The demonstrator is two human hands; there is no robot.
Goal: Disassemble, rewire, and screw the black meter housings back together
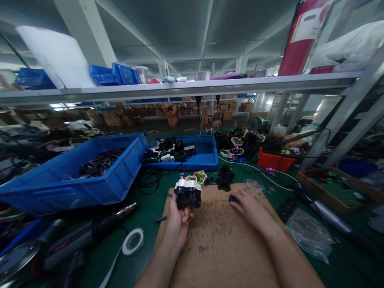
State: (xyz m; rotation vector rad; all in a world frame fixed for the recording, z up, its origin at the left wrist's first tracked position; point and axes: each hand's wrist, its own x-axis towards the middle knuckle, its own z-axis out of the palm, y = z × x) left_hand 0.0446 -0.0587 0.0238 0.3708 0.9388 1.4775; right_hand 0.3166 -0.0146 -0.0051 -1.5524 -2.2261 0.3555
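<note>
Two bare forearms (162, 256) cross one scuffed brown board (222, 248), hands well apart. From the left come one deep blue plastic bin (90, 200) of tangled wires, one heat gun (78, 240) with a metal nozzle, and one flat white tape roll (129, 251). The left hand (179, 224) is clamped on one casing (188, 195), black with a ribbed white top, above the board's far left; behind it, one shallow blue tray (207, 153) holds heaped parts. One black shell (225, 177) sits at the board's far edge. The right hand (248, 205) curls at one small black piece (233, 199); whether it grips, I cannot tell. Farther right: one orange box (276, 161), one crinkled clear bag (312, 232), one cardboard carton (321, 196).
</note>
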